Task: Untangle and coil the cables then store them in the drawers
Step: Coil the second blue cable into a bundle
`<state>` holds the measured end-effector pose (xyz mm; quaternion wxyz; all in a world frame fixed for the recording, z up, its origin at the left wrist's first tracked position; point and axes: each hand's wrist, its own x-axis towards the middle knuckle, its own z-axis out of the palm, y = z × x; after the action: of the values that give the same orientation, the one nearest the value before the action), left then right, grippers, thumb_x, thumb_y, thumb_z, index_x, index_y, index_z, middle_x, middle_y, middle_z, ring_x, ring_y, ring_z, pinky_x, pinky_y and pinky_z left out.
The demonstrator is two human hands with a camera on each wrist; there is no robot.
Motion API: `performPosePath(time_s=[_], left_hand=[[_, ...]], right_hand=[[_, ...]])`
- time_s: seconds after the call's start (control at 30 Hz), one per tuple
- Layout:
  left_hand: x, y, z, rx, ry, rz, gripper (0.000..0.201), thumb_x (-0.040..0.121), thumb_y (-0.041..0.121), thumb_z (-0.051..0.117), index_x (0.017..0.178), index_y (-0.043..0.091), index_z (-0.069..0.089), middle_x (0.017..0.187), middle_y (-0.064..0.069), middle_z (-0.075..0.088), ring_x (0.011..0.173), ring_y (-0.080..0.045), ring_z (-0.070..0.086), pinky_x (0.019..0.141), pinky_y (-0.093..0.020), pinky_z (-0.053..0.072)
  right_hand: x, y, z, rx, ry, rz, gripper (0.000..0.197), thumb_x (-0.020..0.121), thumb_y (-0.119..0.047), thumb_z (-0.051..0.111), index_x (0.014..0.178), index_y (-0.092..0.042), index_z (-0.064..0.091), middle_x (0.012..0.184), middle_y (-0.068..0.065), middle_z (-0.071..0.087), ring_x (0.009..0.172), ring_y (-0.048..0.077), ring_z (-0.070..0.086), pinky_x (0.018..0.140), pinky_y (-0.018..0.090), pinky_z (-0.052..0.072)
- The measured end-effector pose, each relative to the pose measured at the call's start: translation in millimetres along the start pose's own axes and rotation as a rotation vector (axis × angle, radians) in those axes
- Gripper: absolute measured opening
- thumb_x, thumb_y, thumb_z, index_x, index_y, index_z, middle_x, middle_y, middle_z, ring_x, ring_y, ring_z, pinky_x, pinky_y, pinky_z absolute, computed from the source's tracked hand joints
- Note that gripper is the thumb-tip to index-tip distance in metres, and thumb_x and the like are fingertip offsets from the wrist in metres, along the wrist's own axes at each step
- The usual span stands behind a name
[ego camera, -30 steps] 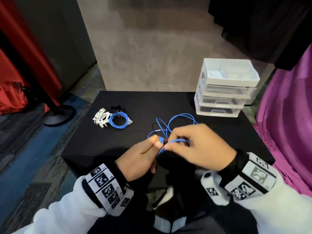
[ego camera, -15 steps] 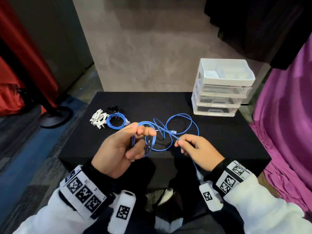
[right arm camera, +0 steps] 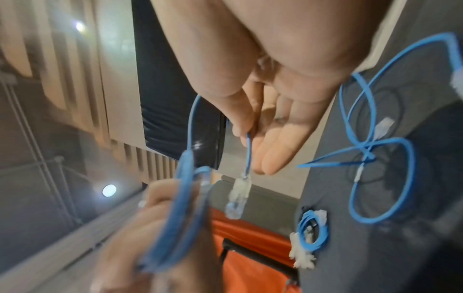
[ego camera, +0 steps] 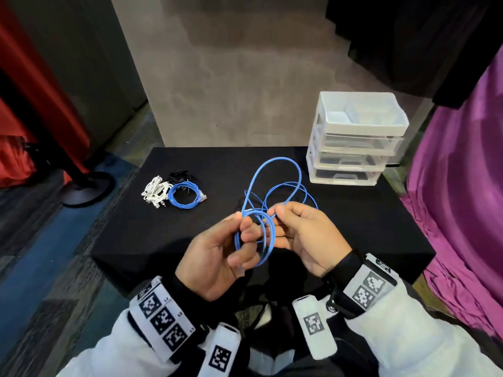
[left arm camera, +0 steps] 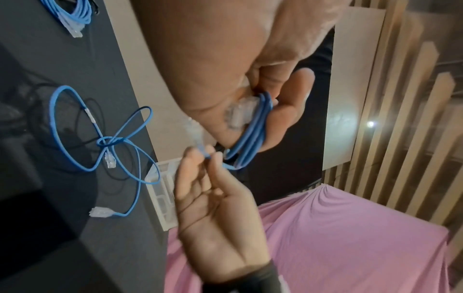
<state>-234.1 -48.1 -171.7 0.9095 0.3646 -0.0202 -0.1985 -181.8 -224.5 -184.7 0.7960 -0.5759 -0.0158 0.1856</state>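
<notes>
— What's the room around the black table (ego camera: 190,240)?

— A grey concrete wall (ego camera: 231,77) rises behind the table, a red curtain (ego camera: 24,77) hangs to its left, purple cloth (ego camera: 462,200) to its right, and blue-grey carpet (ego camera: 40,254) lies on the floor left of it.

— And on the table?

— The clear plastic drawer unit (ego camera: 353,148) stands at its back right corner. Toward the back left sit a coiled blue cable (ego camera: 183,197), a white cable bundle (ego camera: 153,190) touching it, and a black bundle (ego camera: 178,175) just behind. Loose blue cable loops (ego camera: 275,180) and a thin black cable lie tangled mid-table.

— Your hands?

— Above the table's near edge, my left hand (ego camera: 220,248) has fingers and thumb curled round the small blue coil (ego camera: 255,238) I'm winding. My right hand (ego camera: 304,238) pinches its free end between thumb and forefinger, the clear plug (right arm camera: 238,196) dangling below.

— Any writing?

— Only square black-and-white markers on my wristbands (ego camera: 160,317); nothing readable.
</notes>
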Motion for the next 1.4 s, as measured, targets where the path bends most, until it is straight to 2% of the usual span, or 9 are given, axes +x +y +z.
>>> performPosePath(time_s=[0.23,0.43,0.6,0.73,0.8,0.97,1.07,1.17,1.4], left_hand=[[0,-1,-12,0.281,0.132,0.083,0.026,0.106,0.02,0.04,0.083,0.009,0.045,0.072,-0.005,0.045,0.067,-0.021,0.059,0.068,-0.029,0.055],[6,-10,-18,0.368,0.177,0.154,0.028,0.105,0.025,0.047,0.082,0.009,0.044,0.066,-0.001,0.036,0.06,-0.018,0.048,0.06,-0.023,0.046],[10,-17,-13,0.274,0.221,0.185,0.03,0.106,0.024,0.042,0.08,0.01,0.045,0.066,-0.001,0.033,0.054,-0.014,0.04,0.062,-0.029,0.04],[14,-24,-10,0.275,0.266,0.183,0.03,0.105,0.025,0.04,0.08,0.01,0.046,0.065,-0.001,0.033,0.054,-0.014,0.04,0.061,-0.031,0.049],[17,-27,-11,0.333,0.292,0.195,0.033,0.106,0.026,0.04,0.078,0.01,0.047,0.062,0.001,0.039,0.054,-0.014,0.041,0.061,-0.034,0.045],[21,-22,-22,0.567,0.356,0.211,0.042,0.111,0.028,0.035,0.077,0.017,0.057,0.067,-0.01,0.062,0.06,-0.022,0.049,0.06,-0.031,0.042],[23,-17,-30,0.728,0.398,0.269,0.036,0.111,0.026,0.037,0.084,0.005,0.051,0.069,-0.013,0.054,0.057,-0.016,0.046,0.051,-0.021,0.041],[23,-14,-39,0.859,0.348,0.279,0.04,0.105,0.04,0.046,0.081,0.01,0.054,0.074,-0.019,0.053,0.064,-0.02,0.048,0.064,-0.034,0.044],[20,21,-54,0.959,0.476,0.352,0.036,0.095,0.047,0.052,0.076,0.017,0.057,0.063,0.001,0.056,0.058,-0.016,0.053,0.071,-0.047,0.051]], right_hand=[[2,2,4,0.058,0.112,0.008,0.021,0.109,-0.018,0.046,0.094,-0.008,0.057,0.069,0.006,0.059,0.053,0.014,0.052,0.048,0.022,0.048],[10,14,1,0.011,0.125,0.033,0.022,0.108,-0.015,0.047,0.09,-0.009,0.059,0.067,0.0,0.056,0.053,0.012,0.04,0.044,0.024,0.032],[15,18,1,0.032,0.14,0.12,0.022,0.108,-0.018,0.046,0.092,-0.01,0.059,0.066,0.006,0.049,0.051,0.012,0.041,0.044,0.022,0.036],[11,16,4,0.089,0.039,0.18,0.021,0.106,-0.016,0.049,0.104,-0.002,0.064,0.091,0.028,0.06,0.072,0.035,0.058,0.064,0.037,0.051],[6,12,10,0.134,-0.061,0.216,0.026,0.105,-0.014,0.05,0.094,0.0,0.069,0.084,0.026,0.068,0.064,0.035,0.065,0.065,0.04,0.055],[0,10,13,0.098,-0.249,0.334,0.053,0.096,-0.065,0.048,0.087,-0.016,0.066,0.073,0.003,0.057,0.069,0.017,0.056,0.067,0.033,0.042],[-4,20,12,0.057,-0.285,0.265,0.029,0.092,-0.032,0.071,0.104,-0.008,0.062,0.091,0.007,0.065,0.072,0.013,0.064,0.061,0.028,0.049],[-4,28,10,0.023,-0.263,0.264,0.023,0.096,0.004,0.06,0.089,-0.016,0.054,0.096,0.012,0.067,0.063,0.015,0.059,0.047,0.022,0.05],[-5,35,-32,-0.402,-0.123,0.11,0.016,0.09,0.01,0.068,0.093,-0.005,0.064,0.071,0.002,0.058,0.057,0.012,0.056,0.05,0.023,0.05]])
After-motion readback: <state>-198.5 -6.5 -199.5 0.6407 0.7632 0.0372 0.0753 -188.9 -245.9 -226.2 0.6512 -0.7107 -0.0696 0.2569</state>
